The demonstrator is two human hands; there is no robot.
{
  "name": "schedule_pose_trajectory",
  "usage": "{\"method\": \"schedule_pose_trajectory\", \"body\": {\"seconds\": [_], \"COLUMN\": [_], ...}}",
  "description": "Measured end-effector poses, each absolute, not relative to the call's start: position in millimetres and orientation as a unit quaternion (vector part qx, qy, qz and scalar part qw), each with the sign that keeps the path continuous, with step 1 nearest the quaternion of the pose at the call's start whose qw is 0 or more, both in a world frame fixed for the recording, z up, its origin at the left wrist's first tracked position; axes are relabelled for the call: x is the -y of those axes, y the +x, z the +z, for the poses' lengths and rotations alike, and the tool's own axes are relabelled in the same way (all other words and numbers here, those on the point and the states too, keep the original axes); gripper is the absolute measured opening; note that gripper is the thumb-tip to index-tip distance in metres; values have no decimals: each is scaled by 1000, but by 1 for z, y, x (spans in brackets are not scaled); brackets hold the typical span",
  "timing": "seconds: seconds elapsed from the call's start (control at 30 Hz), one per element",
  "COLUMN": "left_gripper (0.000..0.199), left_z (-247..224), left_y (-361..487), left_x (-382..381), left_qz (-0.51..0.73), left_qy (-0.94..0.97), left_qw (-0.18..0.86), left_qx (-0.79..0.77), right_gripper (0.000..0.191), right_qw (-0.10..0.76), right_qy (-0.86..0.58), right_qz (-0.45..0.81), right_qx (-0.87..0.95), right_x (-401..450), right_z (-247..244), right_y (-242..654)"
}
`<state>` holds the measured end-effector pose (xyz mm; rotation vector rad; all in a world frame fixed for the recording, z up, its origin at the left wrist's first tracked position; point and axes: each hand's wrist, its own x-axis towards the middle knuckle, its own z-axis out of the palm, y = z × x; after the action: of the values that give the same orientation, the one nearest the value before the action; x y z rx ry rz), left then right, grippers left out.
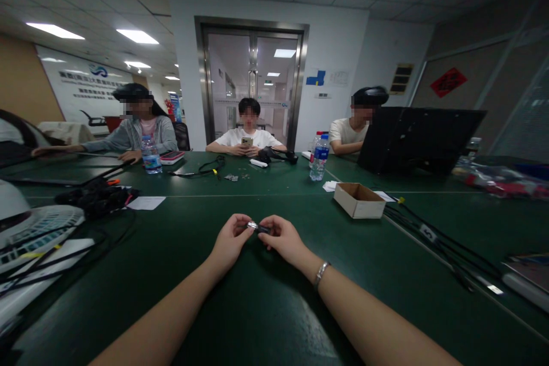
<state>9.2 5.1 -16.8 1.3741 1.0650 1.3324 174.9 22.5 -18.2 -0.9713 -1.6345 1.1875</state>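
Note:
Between my two hands is a small, slim black-and-silver object (258, 228), held just above the green table (257, 320); its exact kind is too small to make out. The fingertips of my left hand (229, 242) pinch its shiny silver end. My right hand (286, 240) is closed on the dark end, with the fingers curled under it. Both ends are partly hidden by the fingers. A metal bracelet (321, 275) circles my right wrist.
An open cardboard box (359, 209) lies ahead to the right, beside black cables (429, 240). Leftward are a white fan (64, 217) and tangled black gear (96, 197). Water bottles (319, 160) stand farther back. Three people sit across the table, one holding a phone (247, 142).

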Motion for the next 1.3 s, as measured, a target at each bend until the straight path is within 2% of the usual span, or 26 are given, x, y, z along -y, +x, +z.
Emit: {"method": "schedule_pose_trajectory", "body": {"seconds": [1.13,1.3], "left_gripper": [33,29], "left_z": [-16,-15], "left_y": [11,11], "left_x": [-4,-4], "left_qz": [553,539], "left_qy": [540,555], "left_qw": [449,451], "left_qx": [-448,-445], "right_gripper": [25,25], "right_qw": [426,431], "right_qy": [-392,-380], "right_qz": [468,466], "right_qx": [668,673], "right_x": [-21,-22], "right_z": [-16,-18], "right_y": [175,175]}}
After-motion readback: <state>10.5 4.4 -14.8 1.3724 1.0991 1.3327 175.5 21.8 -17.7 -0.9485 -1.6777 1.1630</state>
